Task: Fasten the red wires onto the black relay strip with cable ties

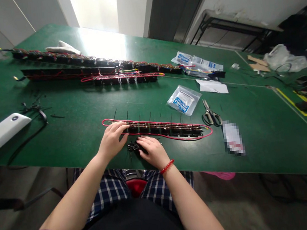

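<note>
A black strip (165, 127) with bare metallic lines and a loop of red wire (208, 133) lies across the table before me. Several thin black ties (150, 116) stick out from its far side. Over the strip's left end, my left hand (113, 136) has its fingers on top and thumb at the near edge, closed around it. My right hand (154, 150), with a red bead bracelet (167, 166), rests just in front of the strip. Its fingers are stretched and apart from the thumb, touching a small pile of black pieces (132, 146).
Scissors (211, 114) lie right of the strip, near a clear packet (184, 100) and a blurred-out item (233, 137). Longer wired strips (95, 62) and a white glove (62, 48) lie farther back. At left are a white device (5, 131) and a black cable (31, 137).
</note>
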### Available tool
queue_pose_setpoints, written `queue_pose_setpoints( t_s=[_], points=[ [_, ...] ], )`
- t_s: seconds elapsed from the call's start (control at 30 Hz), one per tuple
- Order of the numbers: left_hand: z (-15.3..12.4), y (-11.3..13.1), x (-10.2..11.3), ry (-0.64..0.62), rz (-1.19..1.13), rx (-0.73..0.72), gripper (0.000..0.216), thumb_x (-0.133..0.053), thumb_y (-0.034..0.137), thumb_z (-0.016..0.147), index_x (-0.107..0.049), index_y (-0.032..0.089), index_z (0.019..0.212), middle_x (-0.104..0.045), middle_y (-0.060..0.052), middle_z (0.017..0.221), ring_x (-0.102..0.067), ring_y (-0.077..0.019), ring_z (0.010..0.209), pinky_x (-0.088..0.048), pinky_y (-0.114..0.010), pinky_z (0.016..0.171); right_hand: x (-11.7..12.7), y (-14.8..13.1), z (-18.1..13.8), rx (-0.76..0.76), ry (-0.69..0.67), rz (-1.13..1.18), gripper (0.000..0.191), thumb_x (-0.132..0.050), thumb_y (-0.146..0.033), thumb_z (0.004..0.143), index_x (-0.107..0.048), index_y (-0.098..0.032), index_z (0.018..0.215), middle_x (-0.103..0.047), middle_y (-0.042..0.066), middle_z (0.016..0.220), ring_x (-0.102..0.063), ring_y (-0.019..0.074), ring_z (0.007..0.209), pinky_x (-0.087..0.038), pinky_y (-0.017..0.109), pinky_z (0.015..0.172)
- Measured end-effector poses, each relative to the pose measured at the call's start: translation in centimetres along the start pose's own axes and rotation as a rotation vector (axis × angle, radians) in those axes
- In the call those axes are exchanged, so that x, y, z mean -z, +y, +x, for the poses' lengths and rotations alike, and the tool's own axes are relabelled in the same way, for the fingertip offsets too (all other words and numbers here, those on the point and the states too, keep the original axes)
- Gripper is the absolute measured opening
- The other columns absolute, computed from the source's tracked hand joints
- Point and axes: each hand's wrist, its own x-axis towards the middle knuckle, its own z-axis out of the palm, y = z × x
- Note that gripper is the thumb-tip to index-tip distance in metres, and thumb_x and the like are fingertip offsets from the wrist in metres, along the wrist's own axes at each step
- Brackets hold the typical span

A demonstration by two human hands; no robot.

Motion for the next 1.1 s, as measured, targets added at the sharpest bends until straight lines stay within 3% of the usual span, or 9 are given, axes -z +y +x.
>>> queue_pose_setpoints(
  t_s=[0.1, 0.2, 0.3, 0.4, 0.73, 1.1],
  points=[
    [-2.4, -0.6, 0.1, 0.096, 0.052, 0.070, 0.016, -0.056, 0.026, 0.094, -0.067, 0.024, 0.104, -0.071, -0.005, 0.108, -0.064, -0.0228, 0.105, -0.050, -0.043, 0.099, 0.1, 0.0, 0.0, -0.009, 0.010, 0.012, 0.036, -0.062, -0.026, 0.089, -0.065, -0.021, 0.124, -0.067, 0.006, 0.134, -0.059, 0.0228, 0.126, -0.047, 0.043, 0.109],
    [-3.3, -0.7, -0.2, -0.027, 0.041, -0.020, 0.013, -0.057, 0.031, 0.094, -0.068, 0.023, 0.096, -0.072, -0.004, 0.099, -0.065, -0.0214, 0.096, -0.052, -0.040, 0.091, 0.1, 0.1, 0.1, -0.020, 0.004, 0.029, 0.035, -0.062, -0.026, 0.089, -0.066, -0.023, 0.123, -0.067, 0.006, 0.133, -0.060, 0.0224, 0.125, -0.047, 0.043, 0.109],
    [-2.9, -0.4, -0.3, -0.211, 0.048, -0.150, 0.022, -0.060, 0.040, 0.092, -0.067, 0.023, 0.104, -0.072, -0.006, 0.105, -0.065, -0.0234, 0.098, -0.051, -0.041, 0.090, 0.1, 0.2, 0.2, -0.029, 0.001, 0.041, 0.034, -0.062, -0.026, 0.090, -0.066, -0.023, 0.123, -0.067, 0.006, 0.132, -0.060, 0.0223, 0.125, -0.047, 0.043, 0.109],
    [-2.4, -0.2, -0.4, -0.283, 0.055, -0.198, 0.027, -0.061, 0.044, 0.091, -0.067, 0.023, 0.107, -0.072, -0.006, 0.108, -0.065, -0.0240, 0.099, -0.050, -0.042, 0.090, 0.1, 0.2, 0.2, -0.032, 0.009, 0.052, 0.033, -0.062, -0.026, 0.090, -0.066, -0.023, 0.123, -0.068, 0.006, 0.131, -0.060, 0.0221, 0.125, -0.047, 0.043, 0.109],
    [-2.5, -0.8, -0.8, -0.220, 0.043, -0.127, 0.019, -0.059, 0.038, 0.093, -0.070, 0.023, 0.099, -0.072, -0.005, 0.099, -0.065, -0.0223, 0.094, -0.051, -0.041, 0.090, 0.2, 0.3, 0.3, -0.032, 0.041, 0.097, 0.040, -0.063, -0.029, 0.090, -0.062, -0.023, 0.129, -0.069, 0.007, 0.128, -0.062, 0.0216, 0.121, -0.049, 0.043, 0.108],
    [-2.4, -1.0, -0.9, -0.194, 0.039, -0.140, 0.018, -0.055, 0.031, 0.095, -0.071, 0.024, 0.095, -0.073, -0.004, 0.094, -0.066, -0.0211, 0.090, -0.051, -0.040, 0.088, 0.6, 0.3, 0.7, -0.113, 0.170, 0.147, 0.029, -0.059, -0.028, 0.091, -0.066, -0.024, 0.119, -0.072, 0.008, 0.112, -0.064, 0.0230, 0.109, -0.052, 0.045, 0.103]
  ],
)
